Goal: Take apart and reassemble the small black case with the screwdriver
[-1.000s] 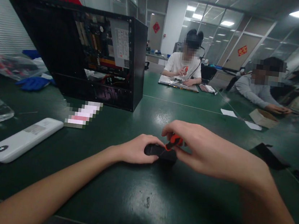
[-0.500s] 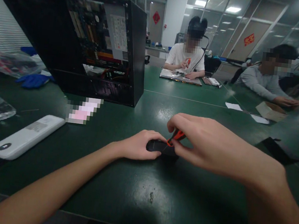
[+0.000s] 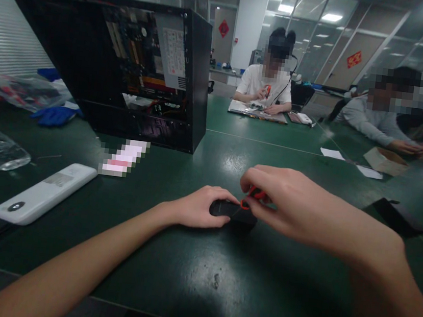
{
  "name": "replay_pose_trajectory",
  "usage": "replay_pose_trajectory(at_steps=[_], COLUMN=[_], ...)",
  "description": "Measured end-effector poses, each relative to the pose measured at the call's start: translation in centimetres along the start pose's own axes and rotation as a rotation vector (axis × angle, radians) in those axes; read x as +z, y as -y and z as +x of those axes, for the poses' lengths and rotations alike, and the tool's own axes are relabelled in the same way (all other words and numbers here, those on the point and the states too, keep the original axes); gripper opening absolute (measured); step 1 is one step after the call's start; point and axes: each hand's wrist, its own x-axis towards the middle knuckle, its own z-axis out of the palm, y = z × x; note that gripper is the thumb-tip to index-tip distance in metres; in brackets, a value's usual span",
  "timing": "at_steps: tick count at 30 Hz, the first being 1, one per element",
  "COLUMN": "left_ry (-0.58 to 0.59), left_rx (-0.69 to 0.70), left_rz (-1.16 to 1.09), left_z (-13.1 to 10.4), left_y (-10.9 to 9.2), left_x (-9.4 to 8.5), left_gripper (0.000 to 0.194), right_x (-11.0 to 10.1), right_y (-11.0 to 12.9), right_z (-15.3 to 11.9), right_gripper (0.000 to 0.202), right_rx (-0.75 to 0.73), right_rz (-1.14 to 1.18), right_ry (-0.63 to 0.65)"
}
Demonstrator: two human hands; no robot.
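A small black oblong block (image 3: 245,218) with a rounded left end lies on the green table in front of me. My left hand (image 3: 205,208) grips that end, thumb along the near side and fingers along the far side. Above the block's right part, my right hand (image 3: 280,195) is closed around a screwdriver (image 3: 256,192) with a red-orange and black handle. Its thin shaft slants down and left to the top of the block. Whether the tip sits in a screw or a seam is too small to tell.
An open black computer case (image 3: 201,85) stands at the far left. Nearby are a white power bank-like device (image 3: 47,192), a water bottle (image 3: 0,150) and a blue glove (image 3: 55,115). At right are a black piece (image 3: 393,214) and an open box (image 3: 384,162). Two people sit opposite.
The whole view has shifted slightly. My right hand has turned the screwdriver handle a little; my left hand keeps its grip on the black block.
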Motion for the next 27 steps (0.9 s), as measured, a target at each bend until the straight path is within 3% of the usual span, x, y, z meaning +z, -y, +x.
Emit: replay_pose_trajectory(at_steps=[4,6,9,11,15,19,22,24,27], left_ry=[0.009,0.006,-0.003,-0.010,-0.013,-0.008,-0.016,-0.018,-0.020], left_rx=[0.021,0.025,0.012,0.003,0.024,0.034,0.031,0.030,0.018], left_rz=[-0.008,-0.005,0.005,0.006,-0.013,-0.018,-0.011,-0.010,-0.018], left_z=[0.0,0.0,-0.1,-0.1,-0.1,-0.1,-0.1,-0.1,-0.1], left_y=[0.1,0.1,0.2,0.2,0.3,0.4,0.4,0.5,0.4], left_x=[0.0,0.1,0.1,0.2,0.2,0.3,0.4,0.4,0.4], left_gripper=[0.039,0.038,0.038,0.039,0.038,0.031,0.036,0.039,0.038], right_x=[-0.2,0.0,0.6,0.8,0.1,-0.7,-0.4,0.1,0.8], right_y=[0.1,0.1,-0.1,-0.2,0.3,0.8,0.8,0.6,0.6], right_z=[-0.7,-0.6,0.1,0.5,0.2,-0.7,-0.7,-0.2,0.5], right_gripper=[0.012,0.005,0.022,0.020,0.008,0.017,0.002,0.019,0.028], right_rx=[-0.026,0.013,0.121,0.137,-0.012,-0.060,0.002,0.053,0.145], right_rz=[0.119,0.068,-0.078,-0.096,0.109,0.221,0.139,0.035,-0.169], right_ry=[0.042,0.023,-0.015,-0.029,0.013,0.093,0.049,0.002,-0.048])
